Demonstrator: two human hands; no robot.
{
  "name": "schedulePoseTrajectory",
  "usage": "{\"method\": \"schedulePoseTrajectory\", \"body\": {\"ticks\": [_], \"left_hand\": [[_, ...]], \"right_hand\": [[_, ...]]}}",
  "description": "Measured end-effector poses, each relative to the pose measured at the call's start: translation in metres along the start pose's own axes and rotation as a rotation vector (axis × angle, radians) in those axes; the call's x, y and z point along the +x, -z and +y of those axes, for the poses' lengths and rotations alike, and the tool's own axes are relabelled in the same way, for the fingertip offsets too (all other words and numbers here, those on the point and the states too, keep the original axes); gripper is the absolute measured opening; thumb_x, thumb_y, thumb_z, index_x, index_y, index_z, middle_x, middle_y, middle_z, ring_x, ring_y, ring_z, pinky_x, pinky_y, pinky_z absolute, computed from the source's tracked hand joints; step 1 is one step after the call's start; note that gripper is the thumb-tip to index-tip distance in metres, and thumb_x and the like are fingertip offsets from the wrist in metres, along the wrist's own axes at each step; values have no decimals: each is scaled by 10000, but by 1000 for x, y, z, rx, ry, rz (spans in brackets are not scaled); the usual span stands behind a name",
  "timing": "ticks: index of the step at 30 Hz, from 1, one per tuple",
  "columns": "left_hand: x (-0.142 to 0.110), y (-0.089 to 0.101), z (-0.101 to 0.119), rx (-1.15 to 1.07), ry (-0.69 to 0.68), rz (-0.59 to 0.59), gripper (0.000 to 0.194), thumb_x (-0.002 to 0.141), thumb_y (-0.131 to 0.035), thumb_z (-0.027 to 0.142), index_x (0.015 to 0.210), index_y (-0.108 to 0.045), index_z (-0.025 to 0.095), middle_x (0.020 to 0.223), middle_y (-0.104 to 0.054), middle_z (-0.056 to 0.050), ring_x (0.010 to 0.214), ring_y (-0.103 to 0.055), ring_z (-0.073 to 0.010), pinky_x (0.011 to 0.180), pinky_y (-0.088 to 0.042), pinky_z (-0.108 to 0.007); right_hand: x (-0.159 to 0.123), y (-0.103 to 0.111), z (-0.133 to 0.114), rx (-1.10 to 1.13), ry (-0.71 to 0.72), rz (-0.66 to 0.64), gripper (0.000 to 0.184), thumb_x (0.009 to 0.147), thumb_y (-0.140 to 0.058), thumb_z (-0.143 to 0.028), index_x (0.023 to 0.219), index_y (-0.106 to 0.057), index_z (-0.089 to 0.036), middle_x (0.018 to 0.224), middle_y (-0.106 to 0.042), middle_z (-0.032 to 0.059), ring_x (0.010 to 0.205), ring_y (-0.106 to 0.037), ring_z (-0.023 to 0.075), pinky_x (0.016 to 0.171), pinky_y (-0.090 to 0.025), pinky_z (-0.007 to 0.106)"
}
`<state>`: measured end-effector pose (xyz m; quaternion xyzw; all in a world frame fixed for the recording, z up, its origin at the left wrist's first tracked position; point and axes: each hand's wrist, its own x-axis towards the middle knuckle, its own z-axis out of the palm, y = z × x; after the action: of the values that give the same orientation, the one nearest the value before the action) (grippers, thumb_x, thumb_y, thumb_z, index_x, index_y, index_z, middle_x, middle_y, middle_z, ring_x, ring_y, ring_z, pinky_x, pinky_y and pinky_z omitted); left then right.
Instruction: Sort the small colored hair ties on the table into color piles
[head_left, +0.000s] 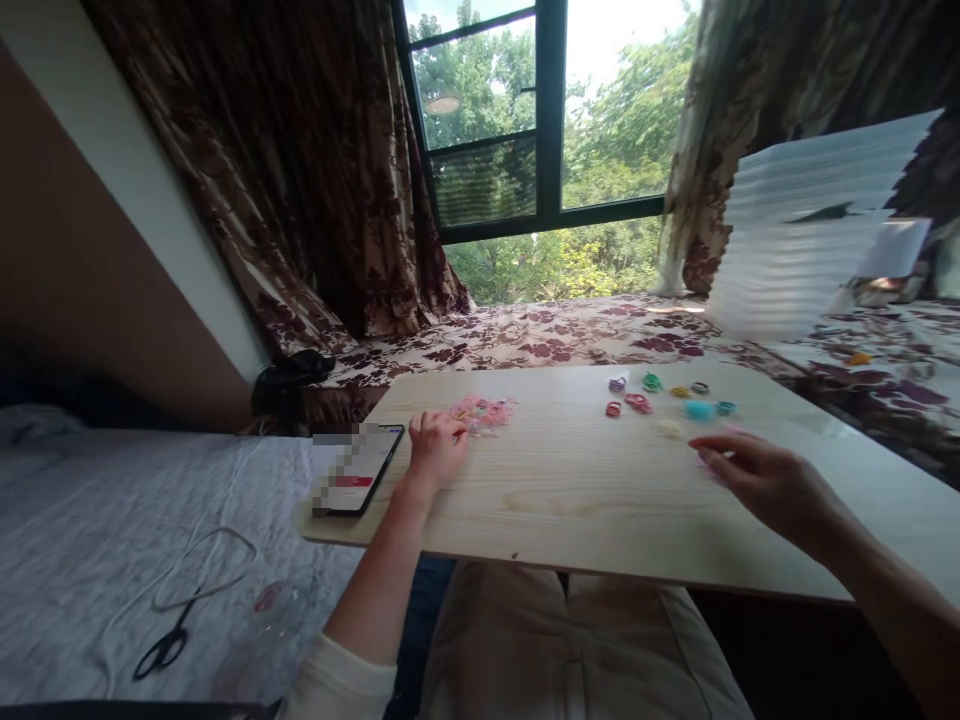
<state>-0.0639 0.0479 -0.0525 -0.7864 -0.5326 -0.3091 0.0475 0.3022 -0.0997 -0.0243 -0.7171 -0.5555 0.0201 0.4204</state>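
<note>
My left hand (pixel 437 447) rests at the near side of a loose pile of pink and mixed-colour small bands, like hair ties (pixel 486 412). Its fingers are curled together, and what they hold, if anything, is hidden. Over the right part of the table, my right hand (pixel 757 480) has thumb and fingers drawn into a pinch, with a few pale purple bands (pixel 703 464) just below. Beyond it lie small single-colour groups: a cream one (pixel 670 428), a bright blue one (pixel 699 410), a teal one (pixel 726 407), a green one (pixel 652 382) and a red one (pixel 613 409).
A phone (pixel 366 470) lies on the left end of the light wooden table (pixel 555 500). On the bed to the left are black scissors (pixel 161 652), a white cable (pixel 112 620) and a clear plastic item (pixel 281 605). White foam sheeting (pixel 802 235) stands at the back right.
</note>
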Motion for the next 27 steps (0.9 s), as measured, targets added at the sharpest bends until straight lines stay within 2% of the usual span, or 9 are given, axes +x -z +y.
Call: {"method": "schedulePoseTrajectory", "body": {"ticks": [3,6,10,13,19,23,27], "left_hand": [[-2,-1,-1,-17,36,0,147,797,-580,220,753,-716,253,911,-716,-38,1009,-531,-234,997,-318,-475],[-3,-2,0,-44,51,-25,141,781,-588,199,754,-716,250,911,-713,-32,1019,-524,-230,1012,-305,-478],[-3,-2,1,-66,65,-42,139,766,-594,185,752,-716,250,922,-706,-32,1024,-516,-230,1023,-294,-488],[-3,-2,1,-61,79,-44,136,772,-589,188,739,-709,243,919,-703,-35,1027,-512,-232,1023,-294,-491],[-3,-2,5,-69,62,-58,115,781,-610,249,696,-686,235,899,-693,-42,1043,-499,-236,1027,-288,-493],[-3,-4,9,-69,53,-60,126,772,-637,310,680,-672,232,910,-687,-36,1073,-494,-238,1057,-246,-512],[-2,-5,11,-45,64,-58,130,778,-634,287,665,-665,230,915,-687,-44,1067,-500,-246,1062,-225,-547]], "right_hand": [[1,-40,-32,72,155,-204,277,733,-545,-407,803,-732,-214,752,-703,75,571,-584,175,585,-459,303],[4,-80,-70,82,259,-346,265,764,-507,-354,792,-731,-215,802,-715,52,614,-596,154,627,-461,275],[13,-122,-113,53,279,-494,256,782,-493,-257,804,-744,-214,838,-737,33,695,-631,157,675,-451,255],[18,-143,-130,33,303,-539,273,792,-479,-216,820,-749,-194,832,-737,35,748,-642,167,684,-439,247],[12,-161,-130,-91,309,-413,279,844,-458,-226,894,-732,-207,946,-709,47,829,-632,163,705,-412,236],[8,-163,-124,-102,329,-400,265,859,-460,-228,907,-721,-226,967,-695,35,826,-624,147,700,-399,230],[8,-162,-125,-102,329,-394,263,867,-459,-234,898,-720,-230,963,-694,33,822,-621,145,686,-393,231]]}}
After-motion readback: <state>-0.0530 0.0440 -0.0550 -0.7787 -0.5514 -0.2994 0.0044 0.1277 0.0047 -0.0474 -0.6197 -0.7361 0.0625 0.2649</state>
